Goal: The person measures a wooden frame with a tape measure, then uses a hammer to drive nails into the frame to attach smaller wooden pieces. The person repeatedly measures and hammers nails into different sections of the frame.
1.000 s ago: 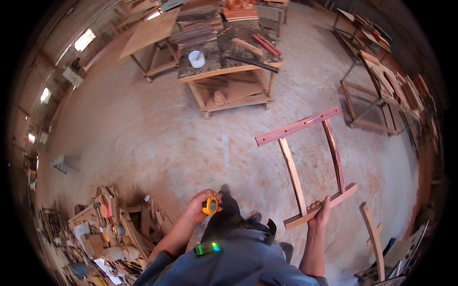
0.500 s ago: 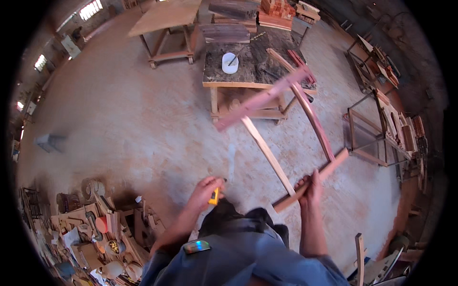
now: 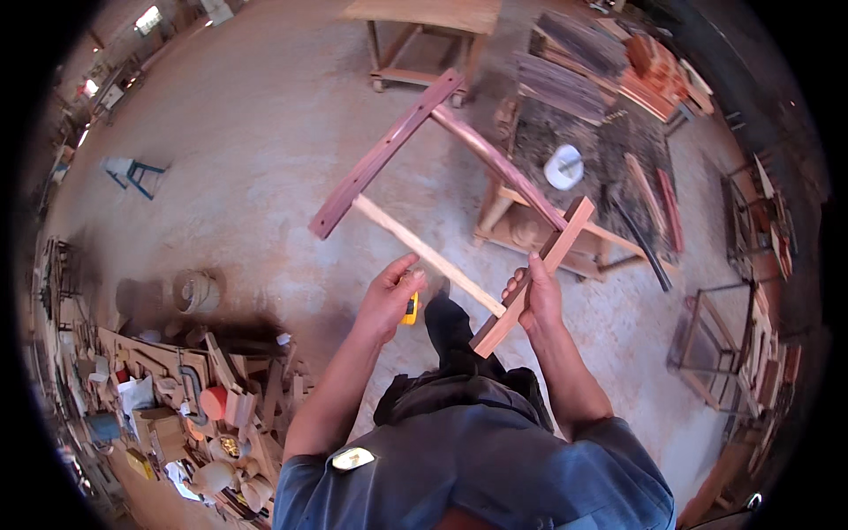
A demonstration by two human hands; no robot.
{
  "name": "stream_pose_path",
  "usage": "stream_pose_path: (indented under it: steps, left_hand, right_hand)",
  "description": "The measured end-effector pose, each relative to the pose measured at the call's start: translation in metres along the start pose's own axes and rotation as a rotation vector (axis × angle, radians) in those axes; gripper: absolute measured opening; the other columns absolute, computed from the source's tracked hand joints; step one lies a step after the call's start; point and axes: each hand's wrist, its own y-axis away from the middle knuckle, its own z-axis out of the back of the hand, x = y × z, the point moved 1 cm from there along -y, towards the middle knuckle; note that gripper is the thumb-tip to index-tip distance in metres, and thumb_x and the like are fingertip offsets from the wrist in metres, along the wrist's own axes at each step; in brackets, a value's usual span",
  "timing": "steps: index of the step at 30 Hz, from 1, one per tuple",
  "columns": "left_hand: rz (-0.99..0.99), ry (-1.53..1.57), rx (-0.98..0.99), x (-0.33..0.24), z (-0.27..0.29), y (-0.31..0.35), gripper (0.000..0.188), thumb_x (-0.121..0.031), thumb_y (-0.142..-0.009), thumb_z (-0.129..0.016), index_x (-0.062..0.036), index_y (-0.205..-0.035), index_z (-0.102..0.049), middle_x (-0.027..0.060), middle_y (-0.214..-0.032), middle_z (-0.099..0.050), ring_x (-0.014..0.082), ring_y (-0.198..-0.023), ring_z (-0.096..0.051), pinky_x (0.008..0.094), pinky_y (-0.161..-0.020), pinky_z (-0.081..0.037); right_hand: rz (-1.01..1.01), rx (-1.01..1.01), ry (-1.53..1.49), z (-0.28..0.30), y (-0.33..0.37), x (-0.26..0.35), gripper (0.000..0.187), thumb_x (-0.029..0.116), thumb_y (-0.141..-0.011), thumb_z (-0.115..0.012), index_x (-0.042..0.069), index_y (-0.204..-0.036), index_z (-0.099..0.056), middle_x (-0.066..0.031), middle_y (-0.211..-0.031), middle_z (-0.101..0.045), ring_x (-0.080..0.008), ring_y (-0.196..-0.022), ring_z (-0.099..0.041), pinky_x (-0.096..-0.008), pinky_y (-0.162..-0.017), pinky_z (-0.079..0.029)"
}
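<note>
My right hand (image 3: 539,296) grips the near rail of a wooden frame (image 3: 387,152), which is held up in front of me. The frame has two reddish-brown rails joined by two rungs, one pale and one darker. Holes show along its far rail. My left hand (image 3: 389,296) is closed around a yellow tape measure (image 3: 411,308), close to the pale rung but apart from it. Part of the tape measure is hidden by the fingers.
Beyond the frame stands a dark-topped workbench (image 3: 609,146) bearing a white tub (image 3: 564,167), boards and sticks. A wheeled table (image 3: 428,12) is at the back. Wood scraps and tools crowd a surface (image 3: 168,358) at lower left. A metal rack (image 3: 707,349) stands at right.
The frame has swung left and turned in my right hand. My left hand has risen slightly, still with the tape measure. My view has shifted, so the workbench appears further right.
</note>
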Motion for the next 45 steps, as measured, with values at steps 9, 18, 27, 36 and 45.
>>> stream_pose_path:
  steps: [9,18,27,36,45]
  left_hand:
    - [0.027,0.118,-0.226,-0.081,0.066,-0.147,0.021,-0.027,-0.091,-0.061,-0.0075,-0.097,-0.057,0.0045,-0.083,-0.06,0.0131,-0.075,-0.059,0.0319,-0.063,-0.054]
    - [0.061,0.253,-0.095,-0.167,0.132,-0.302,0.022,-0.027,-0.095,-0.053,-0.0084,-0.106,-0.056,0.0034,-0.085,-0.06,0.0129,-0.079,-0.058,0.0302,-0.062,-0.052]
    - [0.289,0.454,-0.171,-0.215,0.288,-0.425,0.033,-0.027,-0.079,-0.056,-0.0086,-0.106,-0.056,0.0088,-0.09,-0.061,0.025,-0.083,-0.059,0.0451,-0.067,-0.049]
    - [0.302,0.316,-0.187,-0.293,0.313,-0.544,0.03,-0.029,-0.078,-0.062,-0.0117,-0.102,-0.057,0.0064,-0.09,-0.061,0.024,-0.085,-0.059,0.0428,-0.066,-0.048]
    - [0.337,0.348,-0.256,-0.336,0.266,-0.673,0.024,-0.022,-0.081,-0.055,-0.0113,-0.102,-0.056,0.0066,-0.093,-0.063,0.0234,-0.085,-0.061,0.0426,-0.064,-0.052]
  right_hand:
    - [-0.09,0.096,0.071,-0.143,-0.16,0.001,0.026,0.027,-0.089,-0.065,0.008,-0.08,-0.049,-0.0046,-0.064,-0.051,-0.0184,-0.05,-0.054,-0.0344,-0.043,-0.048]
    - [-0.105,0.001,-0.01,-0.267,-0.312,0.026,0.028,0.029,-0.088,-0.066,0.009,-0.087,-0.047,-0.0054,-0.064,-0.05,-0.0202,-0.049,-0.053,-0.0368,-0.044,-0.048]
    - [0.088,-0.227,-0.245,-0.374,-0.463,0.057,0.028,0.032,-0.091,-0.061,0.01,-0.086,-0.044,-0.0058,-0.063,-0.047,-0.0221,-0.051,-0.052,-0.0403,-0.045,-0.048]
    - [0.108,-0.477,-0.485,-0.444,-0.669,0.065,0.03,0.032,-0.089,-0.065,0.011,-0.088,-0.042,-0.0062,-0.064,-0.044,-0.0238,-0.051,-0.049,-0.0424,-0.045,-0.047]
    - [0.14,-0.765,-0.614,-0.501,-0.888,0.093,0.027,0.022,-0.086,-0.065,0.005,-0.095,-0.047,-0.0091,-0.069,-0.05,-0.0229,-0.054,-0.051,-0.0428,-0.044,-0.046]
